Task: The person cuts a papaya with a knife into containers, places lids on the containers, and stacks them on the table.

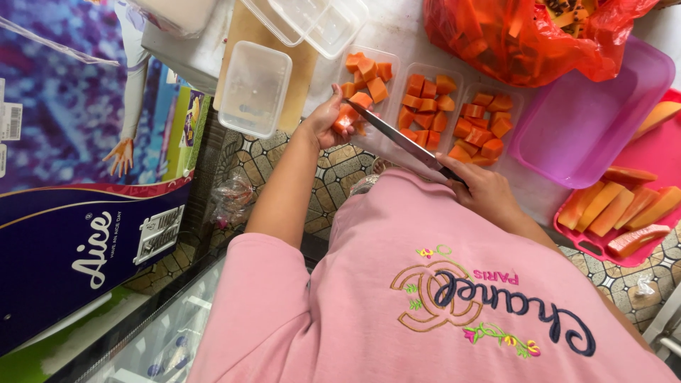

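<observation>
My left hand (325,119) reaches forward and grips a few orange papaya chunks (346,117) at the near edge of the leftmost clear tub (370,76), which is heaped with cubes. In my right hand (484,190) is a kitchen knife (397,138). Its long blade slants left until the tip is close to my left hand's fingers. Two more clear tubs (428,106) (484,126) with papaya cubes stand side by side to the right of the first. My pink shirt fills the lower part of the view.
A pink tray (592,245) with long papaya slices (616,207) lies at the right, beside a purple tub (582,120). A red bag (518,35) of papaya sits at the back. An empty clear tub (254,89) and lids (312,21) are at the back left, and a blue printed cabinet (78,177) at the left.
</observation>
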